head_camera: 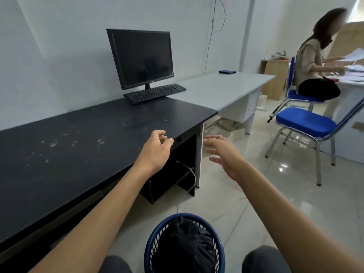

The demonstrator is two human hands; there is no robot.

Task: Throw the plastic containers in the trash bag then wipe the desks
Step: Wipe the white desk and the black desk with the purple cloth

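While reaching forward side by side, gripping nothing: left hand [155,148] with fingers loosely curled and empty, at the front edge of the black desk [69,150]; right hand [222,152] with fingers spread and relaxed, also empty, out over the glossy floor [266,194] just right of that desk's white end panel [200,154]. Apart from each other.

Nearer than both hands and low between them: black trash bag [185,247], bunched inside a blue mesh basket [149,243] on the floor.

Left of the left hand: long black desktop, marked with pale smudges and dust. Beyond the left hand, at the far end of that desk: dark monitor [140,58] with a black keyboard [154,93] in front.

Beyond and between the hands: grey desk [226,89] butted against the black one, with a small dark flat thing [227,71] near the wall; cannot tell what it is.

Right of the right hand: blue-cushioned chair [305,123]. Farther off that way: second blue chair [295,94] with a seated person [313,62] handling papers [354,56].
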